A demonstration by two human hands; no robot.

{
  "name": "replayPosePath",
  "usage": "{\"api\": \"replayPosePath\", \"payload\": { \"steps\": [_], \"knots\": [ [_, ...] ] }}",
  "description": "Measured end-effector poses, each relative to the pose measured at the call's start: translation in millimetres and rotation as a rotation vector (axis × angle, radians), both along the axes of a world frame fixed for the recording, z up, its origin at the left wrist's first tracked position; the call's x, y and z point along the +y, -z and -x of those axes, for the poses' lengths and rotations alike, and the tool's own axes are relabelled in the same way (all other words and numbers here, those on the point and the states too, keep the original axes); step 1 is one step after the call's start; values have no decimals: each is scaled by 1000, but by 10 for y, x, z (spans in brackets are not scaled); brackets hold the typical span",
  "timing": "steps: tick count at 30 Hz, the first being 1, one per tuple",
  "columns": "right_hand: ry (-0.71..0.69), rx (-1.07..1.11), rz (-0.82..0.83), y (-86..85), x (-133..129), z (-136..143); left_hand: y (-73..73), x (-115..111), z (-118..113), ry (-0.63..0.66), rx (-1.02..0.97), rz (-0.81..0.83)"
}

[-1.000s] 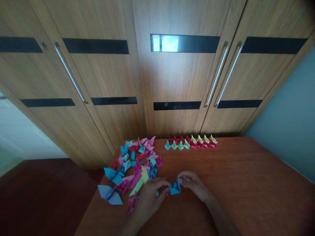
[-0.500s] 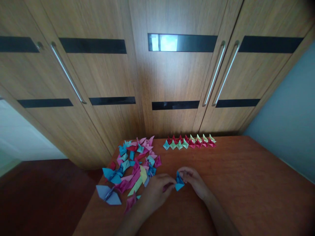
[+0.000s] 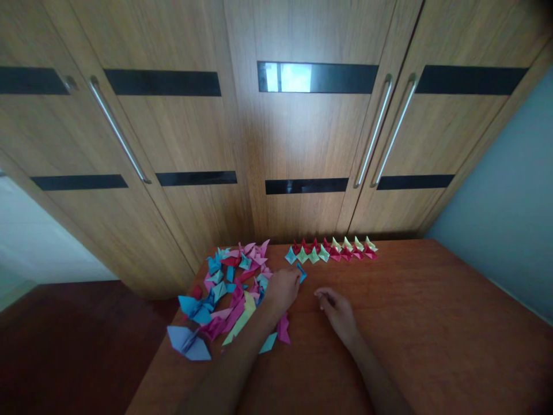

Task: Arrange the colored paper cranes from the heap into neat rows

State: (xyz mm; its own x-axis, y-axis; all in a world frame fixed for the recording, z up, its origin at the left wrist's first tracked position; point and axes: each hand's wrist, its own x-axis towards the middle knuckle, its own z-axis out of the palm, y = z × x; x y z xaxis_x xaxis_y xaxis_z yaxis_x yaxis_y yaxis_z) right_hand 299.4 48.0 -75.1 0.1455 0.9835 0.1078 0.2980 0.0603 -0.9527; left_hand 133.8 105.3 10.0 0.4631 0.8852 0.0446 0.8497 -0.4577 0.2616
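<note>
Left edge of the reddish-brown wooden table [image 3: 410,323]: crowded, a pale lavender-blue winged folded-paper piece [image 3: 189,344] hard against it, then a loose heap of pink, blue, red and green folded papers [image 3: 235,305]. Left hand [image 3: 283,288] has gone forward past the heap's right side, thumb and fingers pinching a small bright-blue folded-paper piece [image 3: 303,273]; half a second ago that piece was between both hands. Now just short of the left end of two rows of pointed red, yellow, green and light-blue folded papers [image 3: 330,250], apparently now handled one-handed; contact with tabletop unclear. Right hand [image 3: 339,314] left behind, fingers loosely curled, slightly parted, no paper visible. Rightward, wide bare tabletop to the far edge; wooden cupboard doors [image 3: 302,138] limit forward room.
</note>
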Motion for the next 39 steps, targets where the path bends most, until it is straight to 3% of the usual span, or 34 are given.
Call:
{"api": "replayPosePath", "payload": {
  "steps": [9,26,33,39],
  "knots": [
    [-6,-43,-22,-41,-20,23,131,270,-165,-53,127,-8],
    [-26,-70,-22,-47,-25,22,22,250,-155,-40,112,-1],
    [-37,-68,-15,-60,-35,22,-110,-157,111,7,34,-28],
    [-83,-147,-30,-102,-101,77,-82,-773,776,-44,-177,-25]
  ]
}}
